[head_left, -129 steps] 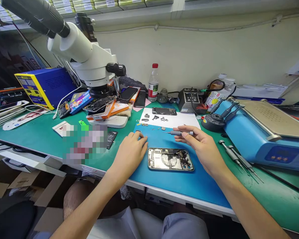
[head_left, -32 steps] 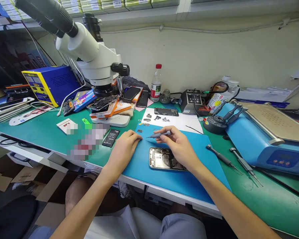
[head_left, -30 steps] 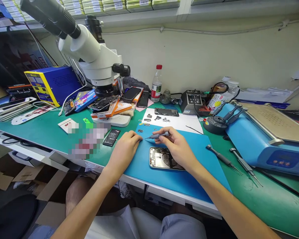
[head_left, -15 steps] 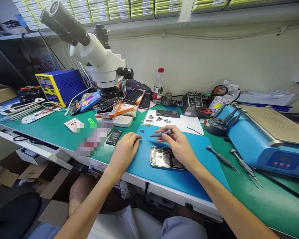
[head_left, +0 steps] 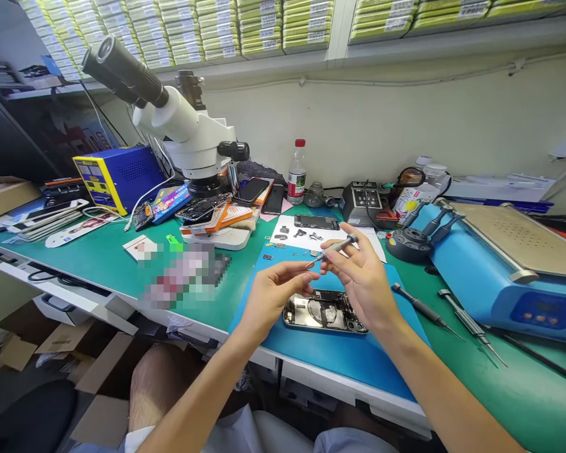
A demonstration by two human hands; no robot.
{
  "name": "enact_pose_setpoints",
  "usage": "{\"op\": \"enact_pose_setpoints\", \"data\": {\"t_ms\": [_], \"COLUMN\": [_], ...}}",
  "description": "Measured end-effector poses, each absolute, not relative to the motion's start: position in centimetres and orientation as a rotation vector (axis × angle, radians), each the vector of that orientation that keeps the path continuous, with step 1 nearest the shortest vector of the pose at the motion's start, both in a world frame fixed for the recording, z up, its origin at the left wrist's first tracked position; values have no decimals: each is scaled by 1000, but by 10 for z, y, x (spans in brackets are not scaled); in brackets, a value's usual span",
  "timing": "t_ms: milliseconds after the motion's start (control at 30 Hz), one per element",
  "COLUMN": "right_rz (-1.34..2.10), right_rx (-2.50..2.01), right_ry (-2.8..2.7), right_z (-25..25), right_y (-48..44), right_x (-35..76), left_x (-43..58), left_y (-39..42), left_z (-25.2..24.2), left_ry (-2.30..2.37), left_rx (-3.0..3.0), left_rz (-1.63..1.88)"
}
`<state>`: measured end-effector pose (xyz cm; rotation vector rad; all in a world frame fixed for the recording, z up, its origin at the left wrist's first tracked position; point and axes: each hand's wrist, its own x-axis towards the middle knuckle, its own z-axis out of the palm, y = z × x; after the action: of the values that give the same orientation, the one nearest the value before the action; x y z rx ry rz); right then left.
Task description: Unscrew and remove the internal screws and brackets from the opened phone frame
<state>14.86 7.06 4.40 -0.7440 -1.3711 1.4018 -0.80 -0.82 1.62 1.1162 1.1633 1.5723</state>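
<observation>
An opened phone body lies on a blue mat at the bench's front edge. Raised above it, my right hand grips a small grey screwdriver, whose tip points left. My left hand is also lifted, thumb and forefinger pinched right at the screwdriver tip on something too small to make out. Small metal parts and a dark phone piece lie on a white sheet behind the mat.
A white microscope stands at the back left beside a blue-and-yellow box. Two more screwdrivers lie right of the mat. A blue machine fills the right side. A bottle and a black unit stand by the wall.
Both hands have lifted off the mat and met above the phone. The left hand left the small parts at the mat's far edge; the screwdriver tip now meets its pinched fingers.
</observation>
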Motion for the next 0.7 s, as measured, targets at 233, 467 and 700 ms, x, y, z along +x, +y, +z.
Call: {"op": "enact_pose_setpoints", "data": {"t_ms": [233,467,700], "right_rz": [1448,1469,1520], "right_rx": [-702,-718,-708], "right_ry": [-1388,-1432,-1385], "right_z": [48,49,51], "right_y": [63,62,61], "right_x": [148,150,148], "left_x": [-4,-3,-4], "left_y": [-19,-23,-23], "left_z": [14,10,12], "left_ry": [1159,1112,1066], "left_rx": [1030,1022,998], "left_rz": [1724,1763,1755]}}
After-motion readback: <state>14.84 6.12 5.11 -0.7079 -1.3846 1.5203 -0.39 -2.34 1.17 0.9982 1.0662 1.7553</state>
